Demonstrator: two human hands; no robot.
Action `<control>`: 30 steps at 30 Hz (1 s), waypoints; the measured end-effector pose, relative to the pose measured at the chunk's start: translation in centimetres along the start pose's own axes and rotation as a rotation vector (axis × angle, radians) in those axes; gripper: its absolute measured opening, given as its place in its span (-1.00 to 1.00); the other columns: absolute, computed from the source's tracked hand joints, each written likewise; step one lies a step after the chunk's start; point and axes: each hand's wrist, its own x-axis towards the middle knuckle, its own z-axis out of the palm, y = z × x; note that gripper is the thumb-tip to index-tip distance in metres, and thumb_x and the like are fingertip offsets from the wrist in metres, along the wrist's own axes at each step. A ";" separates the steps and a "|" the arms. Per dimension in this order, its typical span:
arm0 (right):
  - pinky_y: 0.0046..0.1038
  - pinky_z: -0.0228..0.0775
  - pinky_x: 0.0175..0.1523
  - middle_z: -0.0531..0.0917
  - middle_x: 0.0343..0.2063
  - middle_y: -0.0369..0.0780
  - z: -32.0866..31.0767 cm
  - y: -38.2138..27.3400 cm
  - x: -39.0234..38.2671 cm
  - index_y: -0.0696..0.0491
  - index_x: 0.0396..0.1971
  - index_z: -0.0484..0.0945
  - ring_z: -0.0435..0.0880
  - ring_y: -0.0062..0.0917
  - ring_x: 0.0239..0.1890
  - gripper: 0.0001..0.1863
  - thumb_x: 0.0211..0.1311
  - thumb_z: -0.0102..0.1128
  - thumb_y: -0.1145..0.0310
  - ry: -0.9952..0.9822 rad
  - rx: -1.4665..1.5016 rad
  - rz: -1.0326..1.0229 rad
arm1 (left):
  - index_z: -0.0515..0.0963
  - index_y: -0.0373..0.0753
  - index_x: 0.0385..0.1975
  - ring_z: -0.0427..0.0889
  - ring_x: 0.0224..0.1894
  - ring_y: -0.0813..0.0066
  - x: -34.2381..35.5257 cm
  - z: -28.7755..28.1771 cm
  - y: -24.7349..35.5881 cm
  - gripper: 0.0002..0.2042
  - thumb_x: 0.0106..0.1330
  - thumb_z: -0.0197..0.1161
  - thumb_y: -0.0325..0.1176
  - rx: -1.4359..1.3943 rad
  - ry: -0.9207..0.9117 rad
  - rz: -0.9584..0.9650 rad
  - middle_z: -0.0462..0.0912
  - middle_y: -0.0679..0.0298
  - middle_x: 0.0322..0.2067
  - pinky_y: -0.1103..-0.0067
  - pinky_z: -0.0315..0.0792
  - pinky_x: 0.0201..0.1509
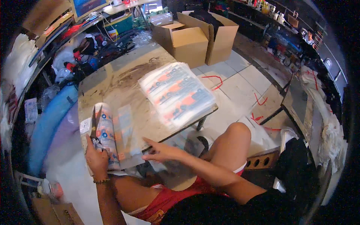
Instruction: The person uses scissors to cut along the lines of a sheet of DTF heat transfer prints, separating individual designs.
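At the worktop's (123, 71) near edge, the left hand (96, 159) is clenching its fingers (91, 144) around a rolled packet (106, 135) standing on that worktop. The right hand (162, 152), fingers released and spread, is pressing a clear bag (127, 131) just beside the roll. A stack of packets (176, 93) is lying farther back.
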 end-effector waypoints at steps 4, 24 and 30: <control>-0.47 0.46 -0.36 0.65 -0.32 0.02 5.0 -0.9 3.4 0.11 0.35 0.11 0.61 -0.50 -0.48 -0.07 0.10 0.32 -0.06 0.148 -0.075 -0.068 | 0.24 -0.35 0.27 0.59 -0.12 -0.13 -0.4 -1.5 -1.0 -0.24 -0.05 0.31 -0.43 -0.024 -0.011 -0.085 0.59 -0.19 -0.16 0.25 0.45 -0.03; -0.45 0.52 -0.07 0.66 -0.12 -0.09 -10.3 -6.8 -1.3 0.14 0.07 0.52 0.66 -0.46 -0.21 -0.40 -0.10 0.31 0.39 0.307 -0.161 -0.246 | 0.34 -0.36 0.18 0.61 -0.03 -0.01 -3.5 -4.0 -5.3 -0.38 0.03 0.27 -0.43 -0.216 0.276 0.021 0.58 -0.12 -0.05 0.33 0.45 0.06; -0.43 0.45 0.05 0.58 -0.03 -0.15 -12.0 0.6 -6.0 0.13 0.17 0.41 0.55 -0.43 0.00 -0.44 0.14 0.30 0.40 0.491 0.234 -0.102 | 0.30 -0.36 0.22 0.64 -0.11 0.09 -3.0 -3.4 -3.0 -0.33 -0.03 0.25 -0.51 -0.095 0.016 -0.200 0.61 -0.08 -0.12 0.40 0.47 0.01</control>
